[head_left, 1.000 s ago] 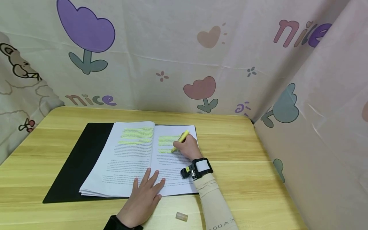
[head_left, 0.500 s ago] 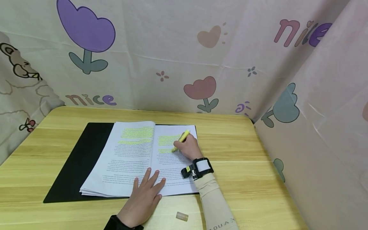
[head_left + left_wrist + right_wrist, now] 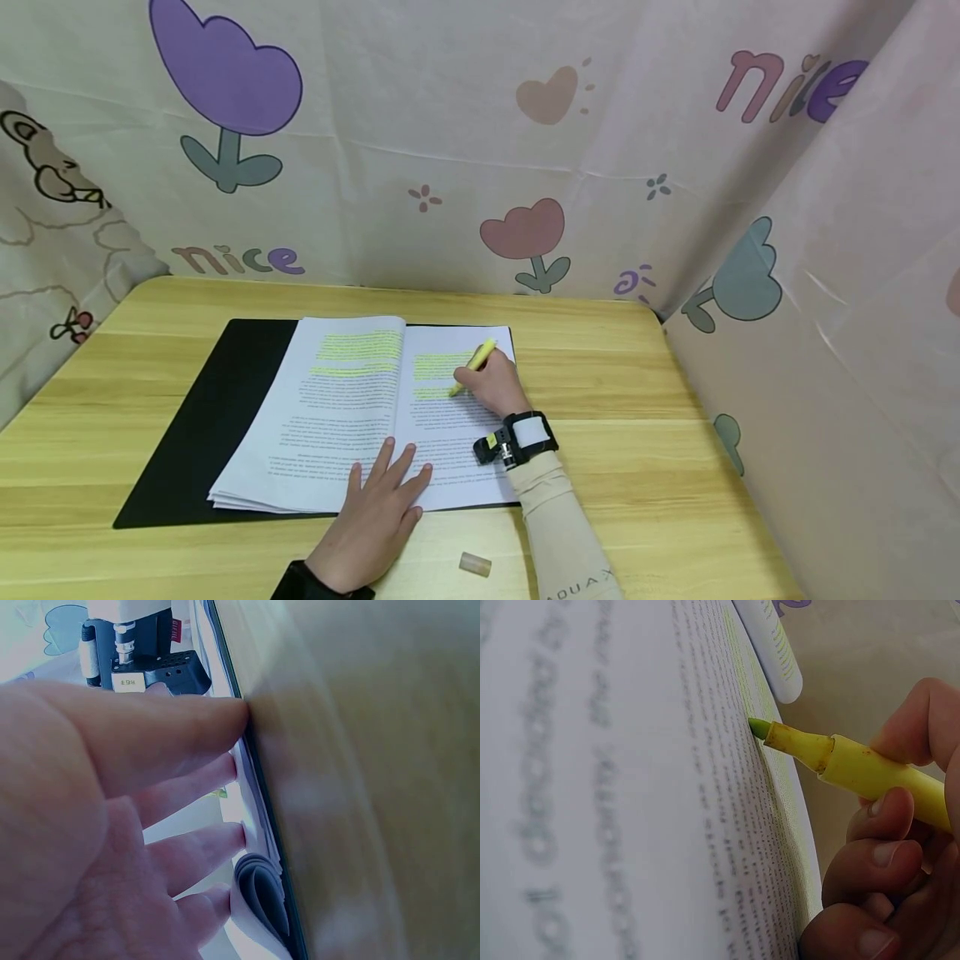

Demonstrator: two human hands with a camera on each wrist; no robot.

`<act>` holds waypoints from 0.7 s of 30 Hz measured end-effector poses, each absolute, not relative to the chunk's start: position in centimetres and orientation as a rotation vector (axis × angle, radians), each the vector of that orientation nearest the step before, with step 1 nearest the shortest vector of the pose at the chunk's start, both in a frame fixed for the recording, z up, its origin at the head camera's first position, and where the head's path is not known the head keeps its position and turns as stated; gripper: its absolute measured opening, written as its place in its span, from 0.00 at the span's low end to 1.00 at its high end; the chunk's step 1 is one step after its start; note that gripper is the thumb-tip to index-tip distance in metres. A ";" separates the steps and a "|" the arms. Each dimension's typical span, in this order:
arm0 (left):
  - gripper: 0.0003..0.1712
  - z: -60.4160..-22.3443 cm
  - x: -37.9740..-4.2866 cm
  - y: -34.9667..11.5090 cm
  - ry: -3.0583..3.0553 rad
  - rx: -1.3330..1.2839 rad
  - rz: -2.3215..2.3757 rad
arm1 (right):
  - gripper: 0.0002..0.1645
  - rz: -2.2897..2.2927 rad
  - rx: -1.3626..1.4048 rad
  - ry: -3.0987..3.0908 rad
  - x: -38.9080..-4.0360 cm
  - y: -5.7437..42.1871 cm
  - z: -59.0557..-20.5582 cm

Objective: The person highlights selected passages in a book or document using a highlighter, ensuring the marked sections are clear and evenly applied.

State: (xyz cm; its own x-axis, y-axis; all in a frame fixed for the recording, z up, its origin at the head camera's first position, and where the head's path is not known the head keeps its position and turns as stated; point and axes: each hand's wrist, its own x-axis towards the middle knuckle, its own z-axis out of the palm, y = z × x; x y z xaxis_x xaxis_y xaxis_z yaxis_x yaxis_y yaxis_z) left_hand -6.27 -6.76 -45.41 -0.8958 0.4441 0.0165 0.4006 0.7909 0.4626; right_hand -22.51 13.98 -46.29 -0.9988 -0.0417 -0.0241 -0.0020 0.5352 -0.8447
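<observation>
Apparently mid-highlighting, pinching highlighter (image 3: 862,766) with right hand (image 3: 495,386), resting spread left hand (image 3: 371,523) on paper (image 3: 247,471). Likely needs steady stroke onward.

smooth plast. highlighter (image 3: 862,765), matt paper pgs (image 3: 337,425), matt folder (image 3: 195,433), smooth wood-grain tbl (image 3: 607,392), creased cloth bkgd (image 3: 405,100)

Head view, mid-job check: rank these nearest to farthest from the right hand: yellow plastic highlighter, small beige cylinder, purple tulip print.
1. Yellow plastic highlighter: in the right hand.
2. Small beige cylinder: on the wooden table, this side of the pages.
3. Purple tulip print: on the pale curtain, upper left.
</observation>
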 end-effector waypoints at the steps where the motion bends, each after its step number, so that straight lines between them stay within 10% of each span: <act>1: 0.24 -45.4 -6.3 -6.8 2.883 0.681 0.713 | 0.13 -1.492 -0.038 2.716 -22.5 14.0 -46.3; 21: 0.25 -45.4 -6.2 -6.8 2.877 0.673 0.706 | 0.14 -1.497 -0.023 2.721 -22.6 14.0 -46.5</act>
